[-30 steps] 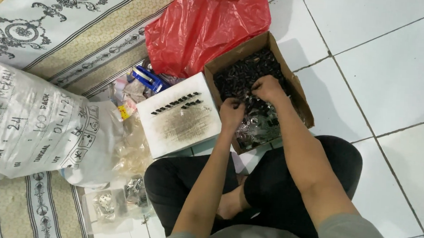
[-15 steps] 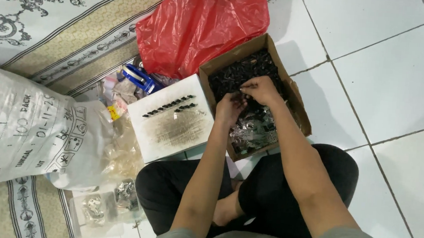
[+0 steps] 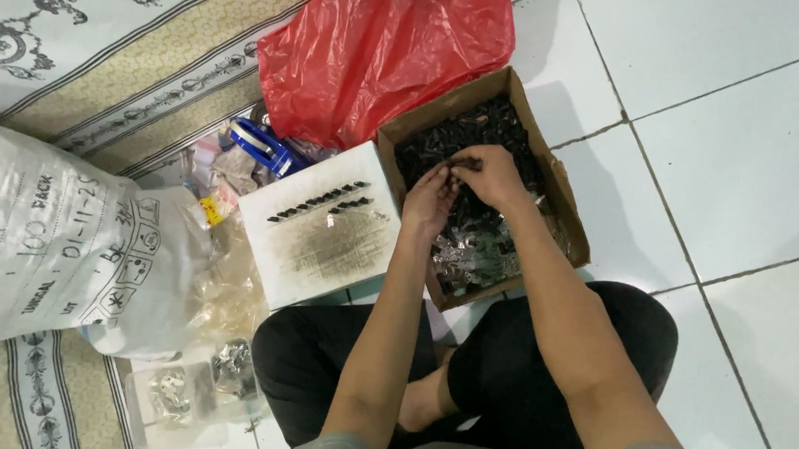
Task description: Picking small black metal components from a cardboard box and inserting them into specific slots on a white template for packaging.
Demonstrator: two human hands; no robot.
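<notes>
Hands over open cardboard box [image 3: 565, 203] of small black parts [image 3: 443, 138] on tiled floor [image 3: 752, 137]. Left hand [image 3: 429, 201] and right hand [image 3: 489, 175] meet, fingertips pinching one black part [image 3: 460, 166]. White foam block [image 3: 320, 224] just left carries rows of parts.

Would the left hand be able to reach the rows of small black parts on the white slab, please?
Probably yes: the left hand hovers over the cardboard box, right beside the white slab, and nothing lies between it and the black parts.
</notes>
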